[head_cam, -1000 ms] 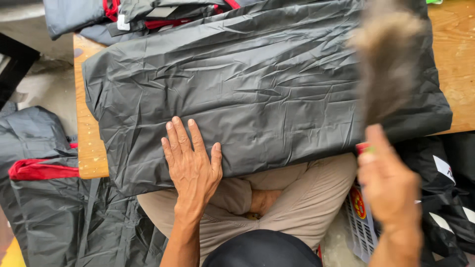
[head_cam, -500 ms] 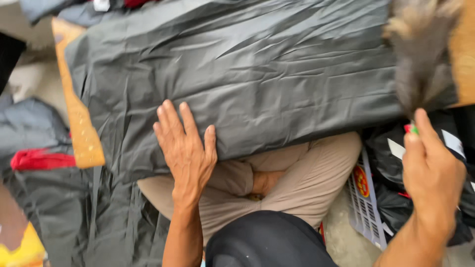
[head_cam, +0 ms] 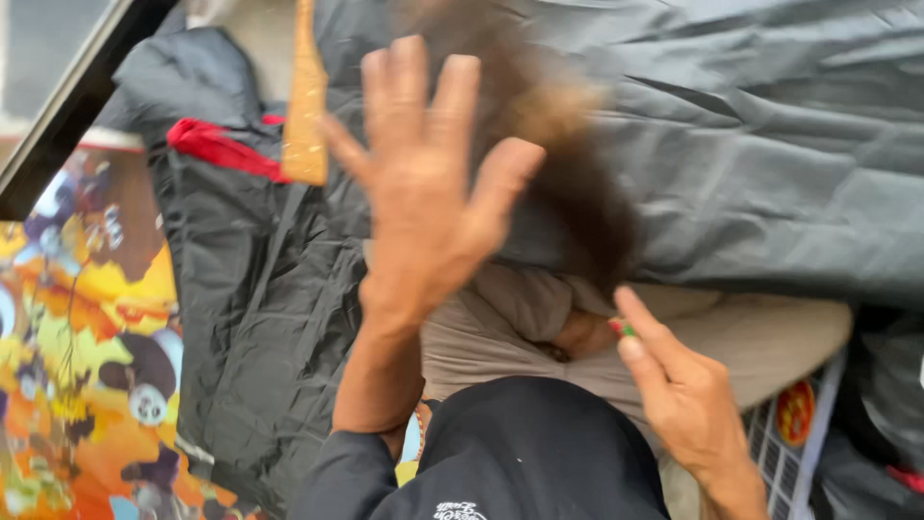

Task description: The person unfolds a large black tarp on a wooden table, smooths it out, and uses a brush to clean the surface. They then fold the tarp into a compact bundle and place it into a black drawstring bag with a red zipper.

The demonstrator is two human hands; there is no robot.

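Nearest the camera, the right hand (head_cam: 688,400) sits low on the right, its fingers pinched around the thin red and green handle (head_cam: 623,327) of a feather duster (head_cam: 568,164). The duster's brown, blurred plume rises from that grip up and to the left, across the near edge of the grey-black plastic sheet (head_cam: 770,154). Just left of it, the left hand (head_cam: 423,183) is raised with its palm away from the camera, fingers spread wide and holding nothing; it hangs in front of the plume and the sheet, and whether it touches either cannot be told. Beneath both hands lie the person's lap in beige trousers (head_cam: 731,342). Farther off, the sheet covers the table, whose wooden corner (head_cam: 306,106) pokes out on the left. On the floor to the left lies a dark garment with red trim (head_cam: 221,149), beside a colourful cartoon mat (head_cam: 77,337).
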